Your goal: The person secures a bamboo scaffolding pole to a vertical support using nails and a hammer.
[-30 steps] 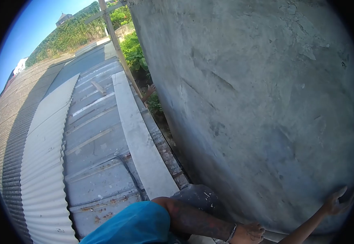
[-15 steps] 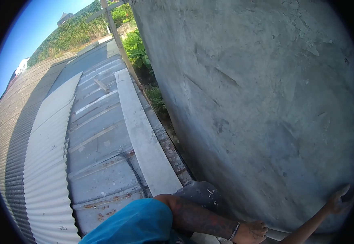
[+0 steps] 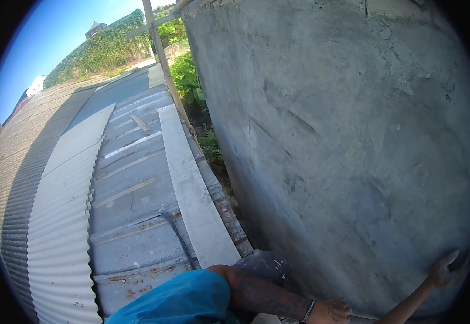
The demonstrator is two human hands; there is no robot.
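My left hand (image 3: pixel 329 311), with a bracelet at the wrist, is low in the view below the grey plastered wall (image 3: pixel 321 146). Its fingers look curled; anything inside them is hidden. A blue sleeve (image 3: pixel 175 297) and a tattooed forearm lead to it. At the lower right, my right hand (image 3: pixel 450 270) lies against or very near the wall, with thumb and fingers apart and nothing seen in it. A dark, paint-specked rounded thing (image 3: pixel 264 264) shows behind the tattooed forearm.
Left of the wall runs a metal roof (image 3: pixel 132 202) with rusty seams, a long pale board (image 3: pixel 192 189) and a black cable (image 3: pixel 178 237). Corrugated sheets (image 3: pixel 65 210) lie farther left. A pole (image 3: pixel 162 62) stands beside green plants (image 3: pixel 186 78) and a narrow gap.
The view has shifted slightly, so the roof and wall top sit lower in it. My left hand appears a little lower; my right hand stays at the wall.
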